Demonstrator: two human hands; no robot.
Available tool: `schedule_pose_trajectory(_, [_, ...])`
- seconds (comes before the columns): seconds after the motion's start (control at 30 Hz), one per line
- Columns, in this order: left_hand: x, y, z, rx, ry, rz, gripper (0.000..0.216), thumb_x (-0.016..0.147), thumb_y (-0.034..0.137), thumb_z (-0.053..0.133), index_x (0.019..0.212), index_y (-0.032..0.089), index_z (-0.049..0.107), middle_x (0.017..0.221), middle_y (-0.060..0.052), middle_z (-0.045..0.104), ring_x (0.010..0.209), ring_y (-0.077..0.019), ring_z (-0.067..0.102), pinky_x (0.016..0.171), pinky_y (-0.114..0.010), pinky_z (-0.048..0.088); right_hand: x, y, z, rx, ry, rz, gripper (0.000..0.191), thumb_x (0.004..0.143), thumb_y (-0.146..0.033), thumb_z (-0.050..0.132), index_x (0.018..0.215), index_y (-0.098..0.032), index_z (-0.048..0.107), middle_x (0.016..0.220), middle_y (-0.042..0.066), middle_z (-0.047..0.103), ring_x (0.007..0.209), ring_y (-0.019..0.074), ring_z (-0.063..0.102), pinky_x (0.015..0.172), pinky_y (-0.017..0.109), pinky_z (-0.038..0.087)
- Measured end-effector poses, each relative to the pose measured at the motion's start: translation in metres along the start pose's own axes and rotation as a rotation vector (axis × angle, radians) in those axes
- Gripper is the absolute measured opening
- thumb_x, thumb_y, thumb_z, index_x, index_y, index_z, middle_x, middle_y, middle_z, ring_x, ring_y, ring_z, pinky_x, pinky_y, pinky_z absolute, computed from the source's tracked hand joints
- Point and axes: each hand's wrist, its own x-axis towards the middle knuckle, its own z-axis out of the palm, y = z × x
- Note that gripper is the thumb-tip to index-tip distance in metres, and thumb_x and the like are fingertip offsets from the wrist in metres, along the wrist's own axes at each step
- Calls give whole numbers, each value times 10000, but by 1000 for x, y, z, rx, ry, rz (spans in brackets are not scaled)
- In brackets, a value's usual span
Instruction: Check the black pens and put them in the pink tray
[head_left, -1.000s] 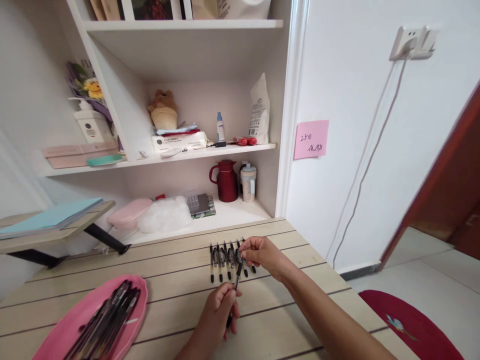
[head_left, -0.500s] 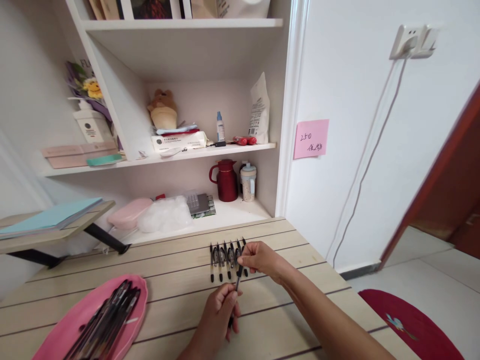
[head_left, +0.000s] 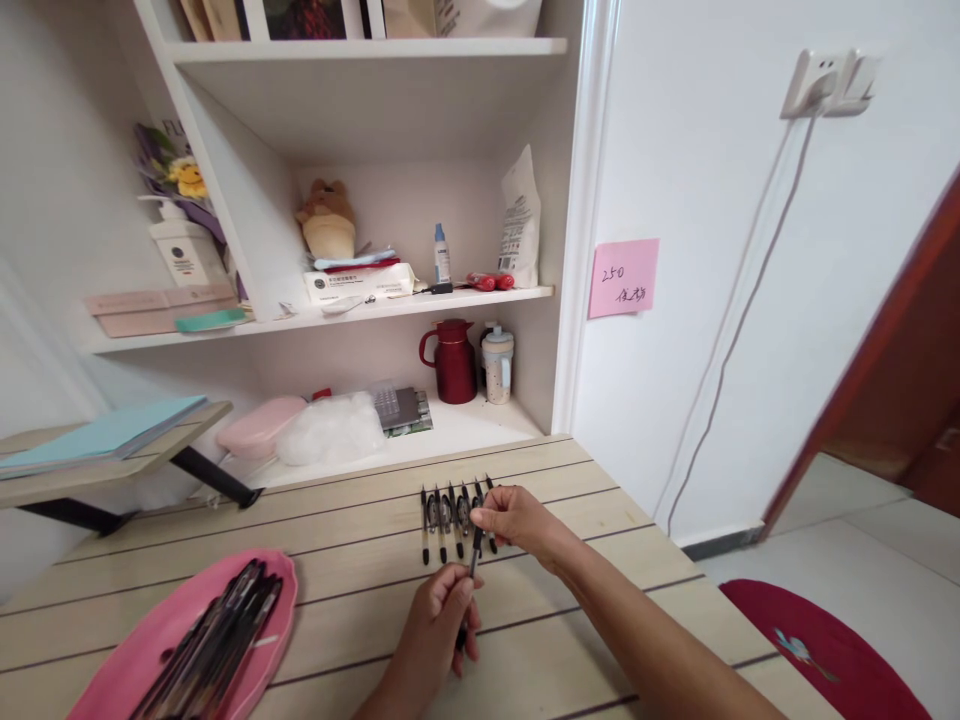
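My left hand (head_left: 439, 625) is closed around the lower barrel of a black pen (head_left: 473, 570), held upright over the wooden table (head_left: 360, 560). My right hand (head_left: 514, 518) pinches the top end of that same pen, just in front of a row of several black pens (head_left: 450, 515) lying side by side on the table. A pink oval tray (head_left: 127, 650) at the near left holds several more black pens (head_left: 217, 640).
Behind the table stand white shelves with a red jug (head_left: 450, 362), a white cup (head_left: 496, 366), a pink case (head_left: 259, 427) and a plastic bag (head_left: 330, 428). A pink note (head_left: 622, 278) is stuck on the wall. A red mat (head_left: 817, 650) lies on the floor at right.
My right hand has slid down and left from the pen row to the top of the pen in my left hand. The left hand has hardly moved.
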Motion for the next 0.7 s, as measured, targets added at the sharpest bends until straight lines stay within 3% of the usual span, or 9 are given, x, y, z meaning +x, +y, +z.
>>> schedule_pose_trajectory(0.13, [0,-2,0,-6,7,-4,429,685,495,524,925,140,538,517,45,513,318,-66,452,256,-143,239,0,-1,-4,54,-62,1,293,625,-426,624,676,-145,556,506,-49,502,407,46,414,381,173,239])
schedule_pose_trajectory(0.3, [1,-4,-1,9,2,6,404,714,475,501,938,141,531,526,42,509,324,-63,456,254,-135,240,1,0,-4,28,3,12,306,577,-412,669,584,-149,513,446,-69,447,392,42,387,393,175,267])
schedule_pose_trajectory(0.43, [2,-4,-1,13,0,0,416,703,483,510,936,139,533,520,42,511,320,-67,458,253,-139,240,-1,-1,-2,63,-103,3,306,631,-437,620,713,-145,582,504,-53,493,405,42,400,387,172,249])
schedule_pose_trajectory(0.57, [1,-4,-1,23,-8,14,397,724,467,493,939,136,530,528,39,506,325,-62,456,253,-130,235,-1,-2,-1,51,-41,2,285,573,-384,682,606,-139,539,456,-73,435,395,33,370,394,168,258])
schedule_pose_trajectory(0.7, [2,-4,-1,22,-14,0,395,732,466,481,948,137,521,540,37,503,332,-61,458,255,-127,242,0,0,-2,53,-80,-1,286,639,-424,618,643,-145,551,478,-61,466,394,40,383,386,174,245])
